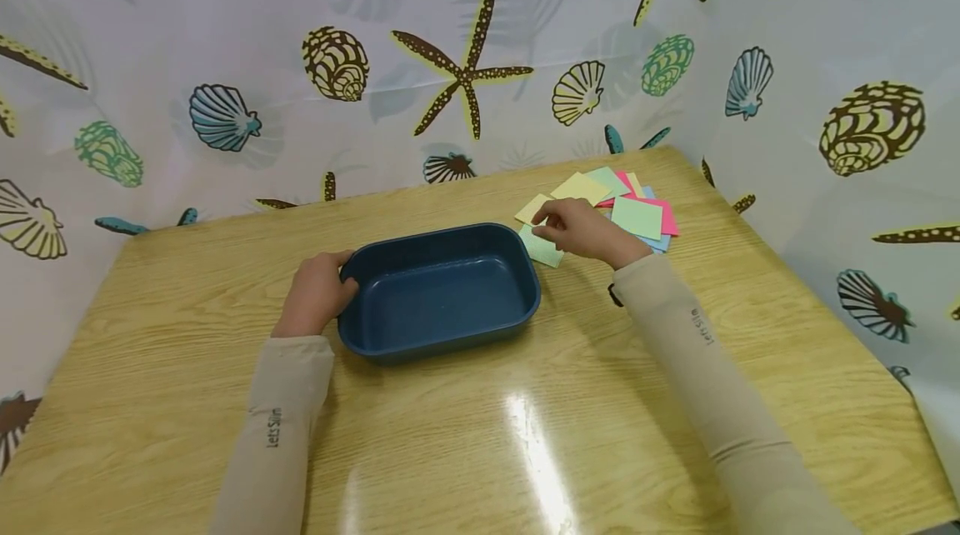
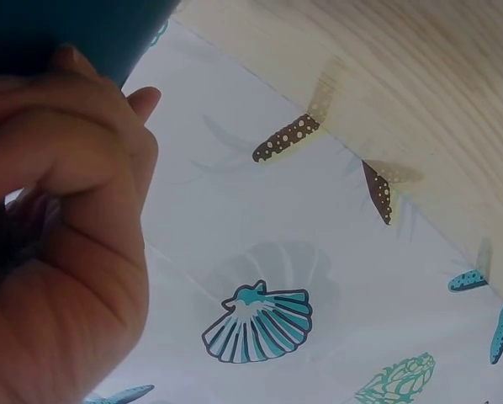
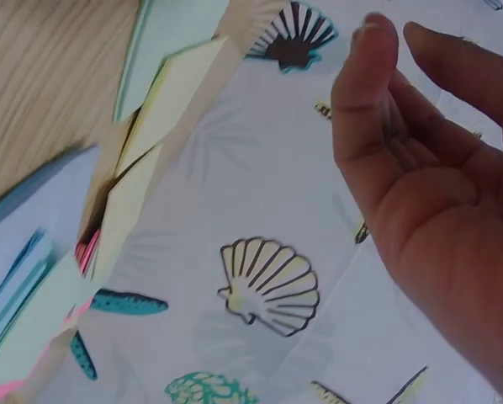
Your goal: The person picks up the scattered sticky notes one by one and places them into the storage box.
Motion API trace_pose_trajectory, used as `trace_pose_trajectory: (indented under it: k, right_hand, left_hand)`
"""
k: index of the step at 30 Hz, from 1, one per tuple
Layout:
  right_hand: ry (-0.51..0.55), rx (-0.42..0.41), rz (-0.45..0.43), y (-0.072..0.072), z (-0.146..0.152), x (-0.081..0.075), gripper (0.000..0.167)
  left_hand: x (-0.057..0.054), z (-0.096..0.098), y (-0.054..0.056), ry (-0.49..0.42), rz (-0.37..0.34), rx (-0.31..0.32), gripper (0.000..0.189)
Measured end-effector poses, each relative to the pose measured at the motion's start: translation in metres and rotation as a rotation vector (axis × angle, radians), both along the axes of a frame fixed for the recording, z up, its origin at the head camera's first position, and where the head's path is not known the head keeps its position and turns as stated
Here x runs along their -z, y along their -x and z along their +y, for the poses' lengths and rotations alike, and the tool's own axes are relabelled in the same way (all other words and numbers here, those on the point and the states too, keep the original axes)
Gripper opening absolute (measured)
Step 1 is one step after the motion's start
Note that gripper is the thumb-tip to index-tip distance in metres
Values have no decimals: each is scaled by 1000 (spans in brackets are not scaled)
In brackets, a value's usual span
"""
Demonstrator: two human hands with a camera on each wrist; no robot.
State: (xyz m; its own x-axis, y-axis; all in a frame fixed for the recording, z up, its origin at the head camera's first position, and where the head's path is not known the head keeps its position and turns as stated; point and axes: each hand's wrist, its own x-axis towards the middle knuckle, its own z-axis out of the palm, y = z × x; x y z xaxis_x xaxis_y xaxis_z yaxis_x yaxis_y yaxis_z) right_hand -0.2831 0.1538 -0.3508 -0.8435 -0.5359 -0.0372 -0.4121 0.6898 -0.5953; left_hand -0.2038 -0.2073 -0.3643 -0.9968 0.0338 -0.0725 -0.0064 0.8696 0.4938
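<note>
A dark blue rectangular tub [image 1: 442, 302] with rounded corners stands on the wooden table, nothing inside it. My left hand [image 1: 313, 293] grips its left rim, thumb over the inner side. In the left wrist view the fingers [image 2: 75, 160] curl at the edge of the tub [image 2: 66, 34]. My right hand [image 1: 585, 231] hovers just over a pale green sticky note [image 1: 543, 250] right of the tub. The right wrist view shows a gap between thumb and fingertips, with nothing held. A yellow note [image 1: 531, 208] lies partly behind that hand.
Further right is a loose pile of sticky notes: a yellow one [image 1: 579, 187], a green one [image 1: 637, 218], a pink one [image 1: 669, 218] and some blue. A shell-and-starfish patterned sheet [image 1: 525, 43] hangs along the table's back and right edges.
</note>
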Motion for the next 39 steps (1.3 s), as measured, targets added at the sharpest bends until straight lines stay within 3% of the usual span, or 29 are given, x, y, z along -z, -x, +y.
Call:
trace_pose_trajectory:
  k: [9, 14, 23, 32, 39]
  right_hand:
    - [23, 266, 134, 30, 71, 4, 23]
    - [-1, 322, 133, 41, 98, 11, 25]
    - [-161, 291, -8, 50, 121, 20, 45]
    - [-161, 219, -127, 50, 123, 25, 64]
    - [-195, 186, -150, 55, 123, 30, 77]
  left_hand:
    - [2, 0, -2, 0, 6, -13, 51]
    - [3, 0, -2, 8, 12, -11, 51]
    - [4, 1, -3, 17, 29, 0, 51]
    - [2, 2, -2, 17, 45, 10, 50]
    - [3, 1, -2, 18, 48, 11, 50]
